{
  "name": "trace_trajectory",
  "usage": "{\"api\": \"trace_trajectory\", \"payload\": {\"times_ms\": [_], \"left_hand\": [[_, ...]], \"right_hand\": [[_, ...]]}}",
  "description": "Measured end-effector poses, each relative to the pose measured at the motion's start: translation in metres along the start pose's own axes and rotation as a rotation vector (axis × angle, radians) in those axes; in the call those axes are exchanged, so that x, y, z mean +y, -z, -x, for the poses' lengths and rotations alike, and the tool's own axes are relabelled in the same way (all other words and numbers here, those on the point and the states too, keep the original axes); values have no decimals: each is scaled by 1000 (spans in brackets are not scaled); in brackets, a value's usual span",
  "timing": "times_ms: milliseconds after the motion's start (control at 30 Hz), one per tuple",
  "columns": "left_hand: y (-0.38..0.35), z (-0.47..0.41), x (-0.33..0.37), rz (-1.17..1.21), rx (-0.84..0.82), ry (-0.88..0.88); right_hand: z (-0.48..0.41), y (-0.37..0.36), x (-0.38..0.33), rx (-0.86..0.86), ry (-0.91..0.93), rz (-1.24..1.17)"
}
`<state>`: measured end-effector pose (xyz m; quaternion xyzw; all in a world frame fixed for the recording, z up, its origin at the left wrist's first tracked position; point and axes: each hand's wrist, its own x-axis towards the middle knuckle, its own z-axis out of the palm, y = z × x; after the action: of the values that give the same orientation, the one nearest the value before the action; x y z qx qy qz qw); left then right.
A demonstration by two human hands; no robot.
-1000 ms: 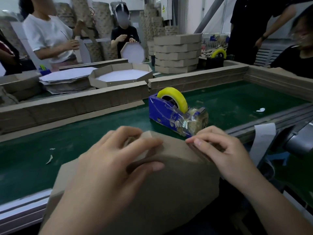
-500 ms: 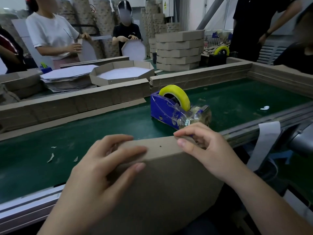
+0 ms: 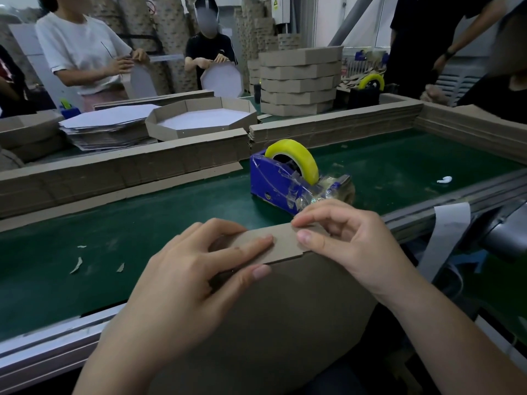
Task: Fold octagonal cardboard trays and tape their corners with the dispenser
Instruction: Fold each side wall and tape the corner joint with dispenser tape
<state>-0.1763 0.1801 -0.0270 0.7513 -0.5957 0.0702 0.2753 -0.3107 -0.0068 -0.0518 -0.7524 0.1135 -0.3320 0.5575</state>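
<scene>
I hold a brown cardboard tray (image 3: 273, 315) tilted up on its edge against the near rail of the green belt, its brown back toward me. My left hand (image 3: 199, 269) grips the folded side flap at the top edge, fingers over it and thumb below. My right hand (image 3: 342, 240) pinches the same top edge at the corner, thumb and forefinger curled over it. Just beyond my right hand stands the blue tape dispenser (image 3: 285, 178) with its yellow roll on the belt.
Low cardboard walls (image 3: 128, 169) border the belt's far and right sides. Behind them lie a folded octagonal tray (image 3: 202, 119), a stack of flat blanks (image 3: 108, 126) and a stack of finished trays (image 3: 299, 81). Other people stand beyond. Small scraps (image 3: 77, 263) litter the belt.
The tray has turned in my hands, bringing a flat flap edge to the top. My right hand slid left along the edge toward my left hand.
</scene>
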Motion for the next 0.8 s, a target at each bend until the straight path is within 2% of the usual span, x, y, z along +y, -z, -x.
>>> {"api": "trace_trajectory", "payload": {"times_ms": [267,433,533,667,800], "left_hand": [[-1,3,1,45,107,35],[2,3,1,17,32,11],[5,3,2,-92,-10,-12],[2,3,6,-90,15,13],[-1,3,5,-78,23,1]], "right_hand": [[-1,-6,0,-15,-10,-41],[2,-6,1,-5,13,-53],[4,-7,3,-6,17,-24],[-3,2,-1,-71,49,138],[-45,43,-1,176,1,277]]}}
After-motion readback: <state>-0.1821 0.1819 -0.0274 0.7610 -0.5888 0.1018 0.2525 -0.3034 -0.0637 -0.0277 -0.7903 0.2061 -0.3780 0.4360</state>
